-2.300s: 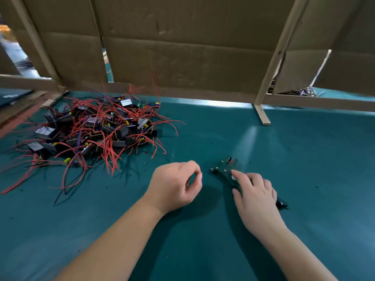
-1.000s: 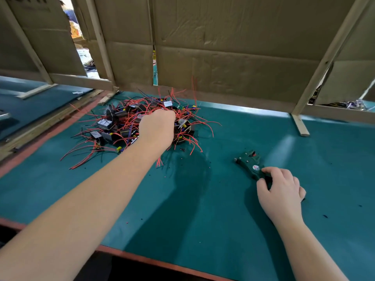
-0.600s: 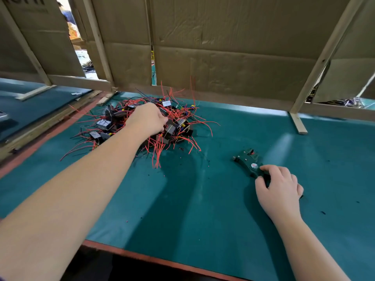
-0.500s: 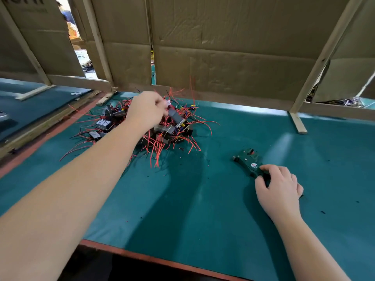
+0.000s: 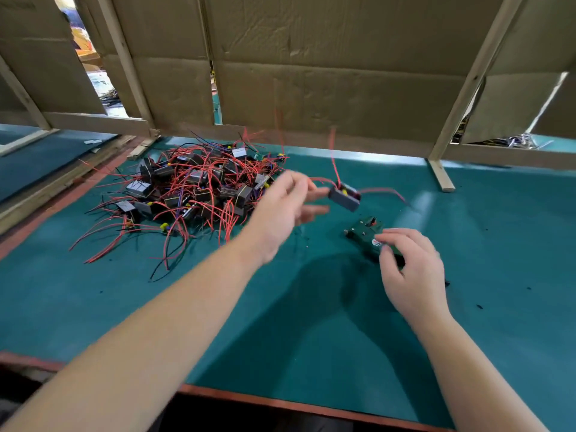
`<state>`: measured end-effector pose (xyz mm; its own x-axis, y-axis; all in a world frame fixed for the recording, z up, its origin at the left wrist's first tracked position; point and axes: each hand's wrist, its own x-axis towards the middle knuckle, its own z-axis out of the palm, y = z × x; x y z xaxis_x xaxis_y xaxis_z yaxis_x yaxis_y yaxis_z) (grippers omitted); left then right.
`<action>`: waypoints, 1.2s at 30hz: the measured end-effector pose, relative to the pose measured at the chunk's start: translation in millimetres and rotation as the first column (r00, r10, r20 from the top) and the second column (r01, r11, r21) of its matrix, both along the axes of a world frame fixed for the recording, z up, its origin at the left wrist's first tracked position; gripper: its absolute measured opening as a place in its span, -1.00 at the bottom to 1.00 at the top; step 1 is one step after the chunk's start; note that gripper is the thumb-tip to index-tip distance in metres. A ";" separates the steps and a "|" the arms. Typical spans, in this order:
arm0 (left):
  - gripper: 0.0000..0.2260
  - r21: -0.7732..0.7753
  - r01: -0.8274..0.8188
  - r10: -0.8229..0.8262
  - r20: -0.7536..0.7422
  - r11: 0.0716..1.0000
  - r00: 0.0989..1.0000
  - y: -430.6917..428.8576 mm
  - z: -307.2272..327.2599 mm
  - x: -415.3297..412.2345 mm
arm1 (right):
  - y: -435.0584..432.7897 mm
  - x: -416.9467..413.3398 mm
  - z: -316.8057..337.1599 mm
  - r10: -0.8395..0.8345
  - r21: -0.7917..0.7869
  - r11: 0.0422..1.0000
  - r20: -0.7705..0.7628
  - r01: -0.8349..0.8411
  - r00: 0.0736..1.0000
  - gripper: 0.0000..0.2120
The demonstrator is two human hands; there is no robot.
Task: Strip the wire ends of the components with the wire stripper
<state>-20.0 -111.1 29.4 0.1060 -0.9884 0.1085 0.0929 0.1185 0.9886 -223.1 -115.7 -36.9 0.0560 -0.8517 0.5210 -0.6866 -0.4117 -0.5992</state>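
One component hangs just beyond the left hand, hold indiscernible; right hand grips the wire stripper, head pointing toward it.

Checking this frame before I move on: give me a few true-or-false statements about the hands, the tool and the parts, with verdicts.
1. The right hand grips the wire stripper, which lies on the green mat. True.
2. The wire stripper is clamped on a red wire. False: no wire is in it, and the nearest component is apart from it.
3. One component is out of the pile, at the fingertips of the left hand. True, though the hand is blurred.
4. The pile lies to the right of the wire stripper. False: it lies to the left, near the cardboard wall.
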 end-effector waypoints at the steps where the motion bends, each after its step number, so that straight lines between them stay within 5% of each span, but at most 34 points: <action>1: -0.79 -0.006 0.029 -0.029 0.010 1.000 1.000 5.1 -13.9 -8.4 | -0.6 2.7 2.8 0.051 0.087 0.994 0.167 -0.067 0.985 -0.82; 2: -0.79 -0.019 0.049 -0.049 0.037 0.999 0.998 9.9 -27.1 -15.3 | -0.8 6.6 7.3 0.070 0.231 0.958 0.391 -0.171 0.918 -0.81; 4: -0.78 -0.054 0.066 -0.060 0.093 0.996 0.994 16.4 -49.2 -23.9 | -0.3 14.9 15.1 -0.012 0.397 0.765 0.797 -0.507 0.604 -0.76; 5: -0.78 -0.076 0.065 -0.056 0.110 0.995 0.992 17.8 -57.4 -25.4 | 0.1 15.7 16.3 -0.082 0.385 0.681 0.885 -0.623 0.457 -0.75; 7: -0.80 -0.124 0.055 -0.033 0.173 0.991 0.984 16.9 -67.7 -23.6 | -3.3 12.5 18.1 -0.150 0.348 0.638 0.931 -0.687 0.332 -0.80; 11: -0.86 -0.169 0.005 0.073 0.455 0.986 0.888 6.9 -72.4 -16.5 | -16.9 10.3 25.6 -0.053 0.317 0.717 0.913 -0.621 0.405 -0.84; 16: -0.84 -0.198 -0.112 0.210 0.601 0.974 0.771 -8.4 -72.2 -16.4 | -33.2 13.6 27.2 -0.005 0.339 0.793 0.834 -0.506 0.552 -0.86; 19: -0.76 -0.271 -0.199 0.330 0.632 0.942 0.701 -10.3 -75.0 -22.1 | -37.6 17.1 18.9 -0.017 0.319 0.830 0.835 -0.458 0.551 -0.83; 28: -0.66 -0.451 -0.100 0.402 0.649 0.887 0.646 -11.9 -67.5 -42.0 | -32.6 18.0 9.0 0.067 0.218 0.886 0.814 -0.410 0.578 -0.85; 34: -0.62 -0.817 0.007 0.723 0.515 0.577 0.461 1.0 -68.2 -40.8 | -24.8 25.6 12.5 0.096 0.184 0.898 0.805 -0.399 0.586 -0.83; 36: -0.60 -0.809 0.129 0.683 0.559 0.574 0.469 3.6 -66.6 -46.8 | -19.2 29.7 15.7 0.168 0.164 0.881 0.768 -0.444 0.618 -0.81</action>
